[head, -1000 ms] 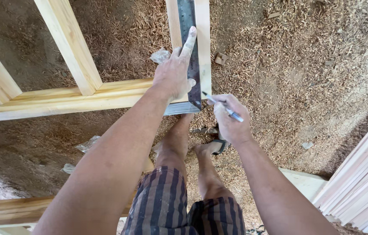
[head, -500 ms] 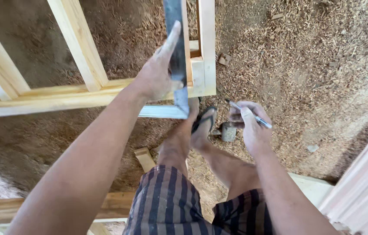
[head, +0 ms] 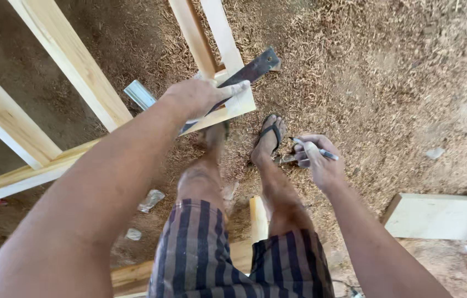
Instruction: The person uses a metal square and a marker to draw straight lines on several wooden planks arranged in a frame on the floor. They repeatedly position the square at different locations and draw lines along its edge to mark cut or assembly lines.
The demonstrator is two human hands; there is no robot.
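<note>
My left hand (head: 200,96) grips a metal try square (head: 244,74) and presses it across the end of a pale wooden frame rail (head: 51,168). The square's dark blade sticks out to the upper right; its silvery stock (head: 139,95) shows left of my hand. My right hand (head: 319,163) hangs lower right, away from the frame, with a pen or marker (head: 322,153) pinched between its fingers. My legs in striped shorts (head: 217,248) and a sandalled foot (head: 269,138) stand below.
The frame has several upright slats (head: 73,60) running to the top edge. The ground is covered in sawdust and shavings (head: 388,72). A flat pale board (head: 435,215) lies at lower right, a short wood offcut (head: 258,218) between my legs, and scraps of litter (head: 150,200) to the left.
The square has swung from upright along a slat to a slant across the rail's end. My right hand with the pen has drawn back and down from the frame.
</note>
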